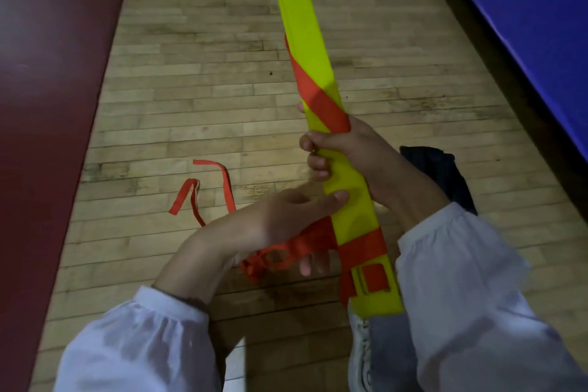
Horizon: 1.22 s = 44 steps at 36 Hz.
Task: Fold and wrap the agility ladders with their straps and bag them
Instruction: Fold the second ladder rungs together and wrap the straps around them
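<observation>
A stacked bundle of yellow ladder rungs point(302, 41) stands nearly upright in the middle of the view. An orange strap point(321, 99) winds around it in a spiral. My right hand point(343, 149) grips the bundle at mid-height, just below a strap turn. My left hand point(286, 216) sits lower, its thumb against the yellow rungs and its fingers around the orange strap beside the bundle. The strap's loose end point(203, 191) trails on the floor to the left. A dark bag point(442, 175) lies on the floor behind my right forearm, partly hidden.
Wooden plank floor point(197, 79) runs through the middle. A dark red mat point(44, 105) borders it on the left and a blue padded surface point(534, 25) on the right. A white shoe point(359, 353) shows below the bundle.
</observation>
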{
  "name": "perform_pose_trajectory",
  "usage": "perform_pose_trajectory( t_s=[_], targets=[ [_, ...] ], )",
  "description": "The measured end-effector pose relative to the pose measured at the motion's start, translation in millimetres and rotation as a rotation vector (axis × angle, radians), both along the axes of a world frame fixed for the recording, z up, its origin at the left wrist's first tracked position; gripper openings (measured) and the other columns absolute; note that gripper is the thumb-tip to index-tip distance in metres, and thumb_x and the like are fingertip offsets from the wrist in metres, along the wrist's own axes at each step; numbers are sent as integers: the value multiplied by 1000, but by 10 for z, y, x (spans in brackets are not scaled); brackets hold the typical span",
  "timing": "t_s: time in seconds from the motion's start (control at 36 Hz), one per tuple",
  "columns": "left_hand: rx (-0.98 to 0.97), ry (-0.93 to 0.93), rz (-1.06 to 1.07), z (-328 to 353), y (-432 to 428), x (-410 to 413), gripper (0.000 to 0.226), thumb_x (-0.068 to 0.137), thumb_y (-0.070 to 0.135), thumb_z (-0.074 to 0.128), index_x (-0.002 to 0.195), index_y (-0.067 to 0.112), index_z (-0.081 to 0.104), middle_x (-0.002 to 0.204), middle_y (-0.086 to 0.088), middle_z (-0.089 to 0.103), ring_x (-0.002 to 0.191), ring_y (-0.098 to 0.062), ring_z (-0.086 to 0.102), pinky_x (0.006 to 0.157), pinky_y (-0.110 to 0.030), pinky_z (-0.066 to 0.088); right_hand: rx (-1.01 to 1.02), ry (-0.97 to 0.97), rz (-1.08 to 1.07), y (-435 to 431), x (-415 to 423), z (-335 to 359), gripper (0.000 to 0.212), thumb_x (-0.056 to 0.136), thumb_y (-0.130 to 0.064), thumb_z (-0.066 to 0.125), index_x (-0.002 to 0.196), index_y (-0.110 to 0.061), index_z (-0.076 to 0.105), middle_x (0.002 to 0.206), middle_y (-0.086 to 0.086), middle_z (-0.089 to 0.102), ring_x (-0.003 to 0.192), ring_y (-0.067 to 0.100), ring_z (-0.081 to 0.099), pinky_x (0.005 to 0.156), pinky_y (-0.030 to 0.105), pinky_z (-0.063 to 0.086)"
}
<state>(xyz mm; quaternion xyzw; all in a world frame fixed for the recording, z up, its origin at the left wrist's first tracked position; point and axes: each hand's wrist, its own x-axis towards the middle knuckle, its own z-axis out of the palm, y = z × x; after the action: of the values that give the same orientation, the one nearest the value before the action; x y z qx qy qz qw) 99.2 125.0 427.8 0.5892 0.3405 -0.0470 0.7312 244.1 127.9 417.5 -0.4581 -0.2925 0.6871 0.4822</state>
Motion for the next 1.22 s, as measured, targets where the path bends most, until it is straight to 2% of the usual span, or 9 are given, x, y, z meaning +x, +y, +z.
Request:
perform_pose_trajectory(
  t_s=[0.08,0.22,0.39,0.53,0.64,0.72,0.81,0.94,1.22],
  targets=[
    [27,100,40,-58,-22,24,52,78,60,46,66,14,67,56,-6,68,42,-13,58,50,-21,49,4,-134,-74,21,-54,-58,33,98,5,44,130,-3,44,72,7,48,47,12,43,43,23,37],
    [146,233,43,-159,-36,73,52,81,61,56,74,11,69,61,-6,71,45,-13,60,50,-19,50,66,-381,-118,42,-141,-161,19,98,1,45,92,-17,46,73,6,50,48,13,46,48,27,39],
    [268,269,70,-190,-64,67,54,86,59,54,84,7,69,64,-7,72,44,-13,60,49,-18,49,136,-507,-117,51,-199,-222,12,101,-15,48,90,-21,46,73,4,50,51,11,49,48,28,43],
    [244,270,50,-174,-38,64,40,91,46,54,82,10,67,64,-7,72,43,-13,58,55,-24,49,97,-378,-92,40,-177,-200,21,94,-44,55,96,-24,51,78,4,49,59,13,50,55,29,45],
    [204,174,11,-122,-9,22,37,92,44,52,79,12,66,68,-7,73,48,-14,62,64,-32,53,5,-48,-91,36,-89,-112,60,82,-67,47,118,-19,55,75,4,56,64,16,56,60,30,50],
    [200,81,-55,-60,-29,8,38,86,52,53,79,16,65,72,-3,74,55,-16,65,70,-38,55,-111,241,-161,13,-25,-43,54,92,-61,43,114,-13,55,66,2,55,62,15,60,61,28,53],
    [170,8,-97,17,-71,17,40,73,59,51,73,20,64,69,1,73,54,-15,63,67,-25,51,-202,529,-79,-43,-5,-19,38,90,-51,52,95,-13,54,66,0,54,59,12,61,54,24,55],
    [80,-55,-90,86,-54,-27,38,86,54,55,70,23,68,54,2,67,59,-23,61,64,-18,48,-176,519,18,-47,8,-61,39,83,-48,48,106,-17,55,69,-4,58,47,2,55,40,14,47],
    [-15,-31,-98,77,28,-160,61,80,71,43,70,20,74,81,-19,73,60,-24,65,66,-25,51,-157,299,22,-24,-23,69,37,101,-44,31,109,-18,57,56,-6,53,43,2,51,41,16,44]
  ],
)
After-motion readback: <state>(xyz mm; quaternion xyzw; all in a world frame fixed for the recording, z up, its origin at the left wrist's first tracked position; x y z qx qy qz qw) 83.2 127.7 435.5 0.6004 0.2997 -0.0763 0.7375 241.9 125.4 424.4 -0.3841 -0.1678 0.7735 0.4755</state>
